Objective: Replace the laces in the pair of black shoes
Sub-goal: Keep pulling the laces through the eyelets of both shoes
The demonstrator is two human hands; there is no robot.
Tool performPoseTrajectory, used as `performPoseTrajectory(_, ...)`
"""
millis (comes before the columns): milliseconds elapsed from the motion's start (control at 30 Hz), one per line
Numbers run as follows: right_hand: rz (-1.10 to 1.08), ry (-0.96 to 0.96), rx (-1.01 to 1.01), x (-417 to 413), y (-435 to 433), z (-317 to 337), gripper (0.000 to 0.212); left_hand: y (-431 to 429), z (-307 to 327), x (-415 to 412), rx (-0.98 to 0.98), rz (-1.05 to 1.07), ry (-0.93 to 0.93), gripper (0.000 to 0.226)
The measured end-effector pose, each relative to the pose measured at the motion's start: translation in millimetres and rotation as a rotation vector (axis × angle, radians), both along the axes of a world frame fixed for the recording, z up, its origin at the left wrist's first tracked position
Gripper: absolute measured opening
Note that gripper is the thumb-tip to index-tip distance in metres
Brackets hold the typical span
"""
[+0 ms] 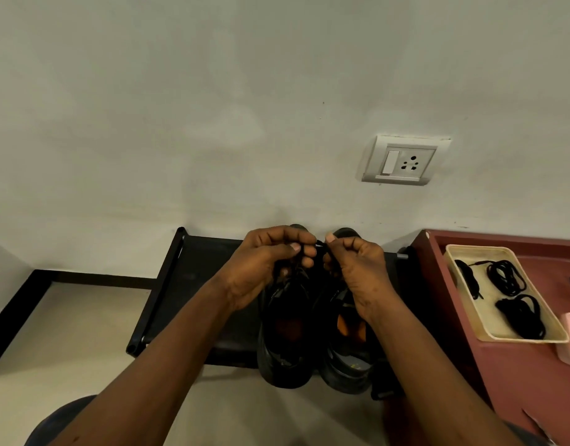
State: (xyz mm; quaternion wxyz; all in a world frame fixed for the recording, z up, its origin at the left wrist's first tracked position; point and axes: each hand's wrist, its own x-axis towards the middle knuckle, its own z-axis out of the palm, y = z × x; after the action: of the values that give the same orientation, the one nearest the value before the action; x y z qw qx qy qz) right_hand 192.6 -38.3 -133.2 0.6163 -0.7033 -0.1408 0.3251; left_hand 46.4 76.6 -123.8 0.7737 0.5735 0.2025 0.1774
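Currently, both hands are raised over a pair of black shoes. The left hand (264,265) is clenched, its thumb and fingers pinching a thin black lace (320,244). The right hand (357,272) is also clenched and pinches the same lace just beside the left fingertips. The lace drops from the pinch point toward the shoes; the hands hide which eyelet it enters.

Directly below the left hand stands the black shoe with dark lining (285,342). Directly below the right hand and wrist stands the black shoe with orange lining (348,358). The two shoes stand side by side, toes toward the wall, on a black tube-framed shoe rack (193,278) that extends well to the left of the left hand.

Well to the right of the right hand, a shallow cream rectangular tray (470,247) rests on a dark red worktop (518,375). The tray holds three coiled black laces (505,276). A white wall socket with switch (404,160) is mounted above and to the right of the right hand.
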Motion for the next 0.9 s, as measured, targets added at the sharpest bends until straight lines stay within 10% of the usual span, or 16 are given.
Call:
performPoseTrajectory(200, 0.013, -0.01, 0.03, 0, 3, 3, 0.027, -3, 2, 2, 0.244, 0.19, -0.003, 0.015)
performPoseTrajectory(633, -0.473, 0.334, 0.358, 39, -14, 24, 0.013, 50, 10, -38, -0.085, 0.623, 0.235, 0.013)
performPoseTrajectory(900, -0.702, 0.157, 0.165, 63, -25, 17, 0.019, 65, -6, -65, 0.754, 0.291, 0.986, 0.022)
